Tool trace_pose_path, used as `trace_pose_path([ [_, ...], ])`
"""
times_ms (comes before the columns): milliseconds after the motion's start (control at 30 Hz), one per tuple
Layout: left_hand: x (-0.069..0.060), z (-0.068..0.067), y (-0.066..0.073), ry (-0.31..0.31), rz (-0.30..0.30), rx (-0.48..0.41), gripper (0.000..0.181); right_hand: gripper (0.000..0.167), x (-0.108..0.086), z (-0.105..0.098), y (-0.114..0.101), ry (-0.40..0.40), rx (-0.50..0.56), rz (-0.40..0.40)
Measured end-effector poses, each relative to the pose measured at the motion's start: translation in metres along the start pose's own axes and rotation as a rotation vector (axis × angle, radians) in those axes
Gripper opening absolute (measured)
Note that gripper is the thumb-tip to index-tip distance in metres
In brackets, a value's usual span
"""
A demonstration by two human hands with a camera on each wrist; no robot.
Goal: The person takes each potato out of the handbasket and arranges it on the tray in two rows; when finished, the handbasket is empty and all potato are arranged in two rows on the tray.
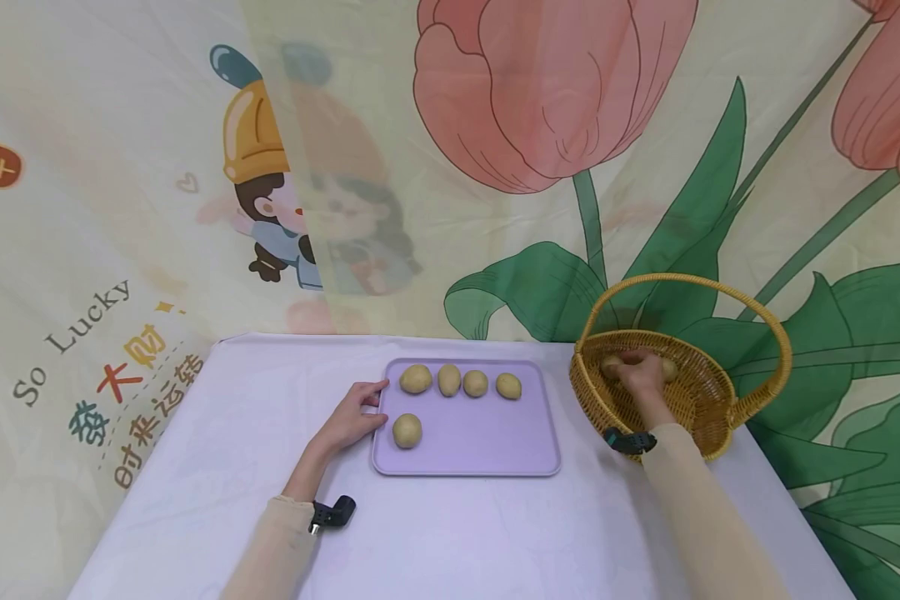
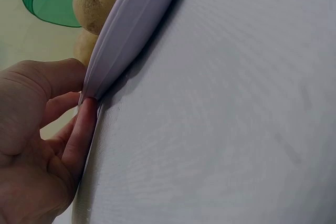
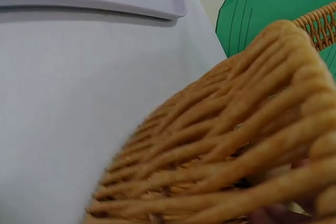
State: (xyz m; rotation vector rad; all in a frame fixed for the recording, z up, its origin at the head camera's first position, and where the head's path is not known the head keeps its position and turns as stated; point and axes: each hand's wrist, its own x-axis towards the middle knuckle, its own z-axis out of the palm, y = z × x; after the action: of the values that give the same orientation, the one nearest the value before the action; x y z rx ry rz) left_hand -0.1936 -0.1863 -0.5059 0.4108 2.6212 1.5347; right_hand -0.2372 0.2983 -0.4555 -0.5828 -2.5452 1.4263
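At the left rim of the lilac tray (image 1: 465, 460), my left hand (image 1: 352, 414) grips the edge with thumb and fingers; the left wrist view shows the digits against the rim. Several potatoes (image 1: 416, 379) form a row along the tray's back, and a single potato (image 1: 407, 431) sits near the front left. My right hand (image 1: 642, 377) reaches down into the wicker basket (image 1: 708, 417), its fingers round a potato (image 1: 611, 365). Another potato (image 1: 669, 369) shows just right of that hand. In the right wrist view the basket's woven wall (image 3: 220, 129) hides most of the hand.
A tall handle (image 1: 776, 367) arches over the basket, which stands right of the tray. White cloth (image 1: 450, 533) covers the table. Behind it hangs a printed fabric backdrop (image 1: 360, 317) with tulips and a cartoon figure.
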Motion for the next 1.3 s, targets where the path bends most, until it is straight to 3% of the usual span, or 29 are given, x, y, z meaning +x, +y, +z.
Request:
trace_pose_path([
  [233, 0.001, 0.001, 0.0, -0.004, 0.002, 0.018, 0.062, 0.037, 0.001, 0.003, 0.004, 0.025, 0.199, 0.101],
  [367, 0.002, 0.002, 0.0, 0.006, -0.005, 0.019, 0.062, 0.038, -0.001, 0.003, 0.004, 0.034, 0.144, 0.066],
  [567, 0.001, 0.002, 0.001, 0.004, -0.016, 0.026, 0.062, 0.041, -0.009, -0.001, -0.002, 0.009, 0.154, 0.071],
  [933, 0.002, 0.001, 0.0, 0.013, 0.002, 0.003, 0.063, 0.047, -0.036, -0.008, -0.032, -0.042, 0.151, -0.054],
  [1300, -0.001, 0.001, 0.002, 0.019, 0.013, -0.035, 0.062, 0.043, -0.063, 0.002, -0.052, -0.118, 0.172, -0.175],
])
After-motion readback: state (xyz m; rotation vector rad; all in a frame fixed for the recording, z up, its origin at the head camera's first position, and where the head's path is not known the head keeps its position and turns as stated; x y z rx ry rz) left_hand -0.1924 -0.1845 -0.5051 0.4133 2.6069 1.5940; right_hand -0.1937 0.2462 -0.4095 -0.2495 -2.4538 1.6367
